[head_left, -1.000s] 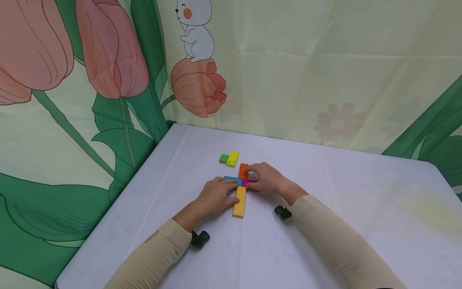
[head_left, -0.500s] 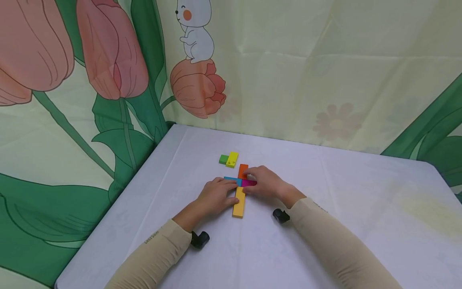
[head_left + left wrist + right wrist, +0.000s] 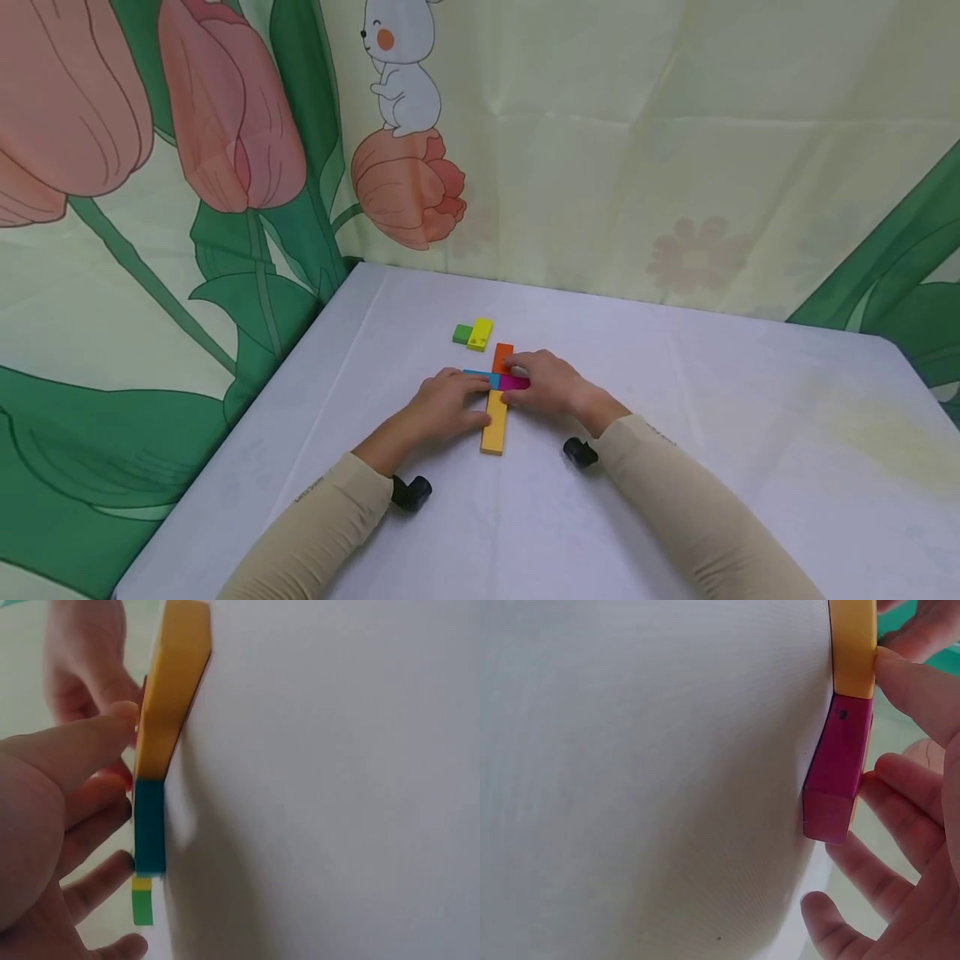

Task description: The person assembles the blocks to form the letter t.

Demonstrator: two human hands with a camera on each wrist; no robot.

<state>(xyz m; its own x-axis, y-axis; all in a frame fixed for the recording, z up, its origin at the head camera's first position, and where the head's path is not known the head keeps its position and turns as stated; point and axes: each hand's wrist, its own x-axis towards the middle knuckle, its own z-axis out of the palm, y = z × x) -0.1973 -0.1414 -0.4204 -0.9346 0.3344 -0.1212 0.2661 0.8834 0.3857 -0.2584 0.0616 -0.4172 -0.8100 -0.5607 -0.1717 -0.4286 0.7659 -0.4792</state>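
Flat coloured blocks form a cross on the table in the head view: orange (image 3: 503, 355) at the far arm, blue (image 3: 480, 377) left, magenta (image 3: 513, 383) right, and a long amber block (image 3: 493, 429) nearest me. My left hand (image 3: 446, 407) rests fingertips on the blue block, its thumb at the amber block's left side. Over the right side, my right hand (image 3: 551, 383) touches the orange and magenta blocks with its fingers, thumb at the amber block's far end. The left wrist view shows the blue block (image 3: 150, 825) against the amber block (image 3: 176, 675); the right wrist view, the magenta block (image 3: 836, 757).
Beyond the cross lie a small green block (image 3: 462, 334) and a yellow block (image 3: 480, 333), side by side. A white cloth covers the table (image 3: 712, 458). Behind it hangs a curtain (image 3: 585, 167) printed with tulips. Black wrist cameras (image 3: 412, 493) sit below both cuffs.
My right hand has shifted slightly down and left; its thumb has gone from the magenta block to the amber block's far end. The left hand and blocks look almost unmoved.
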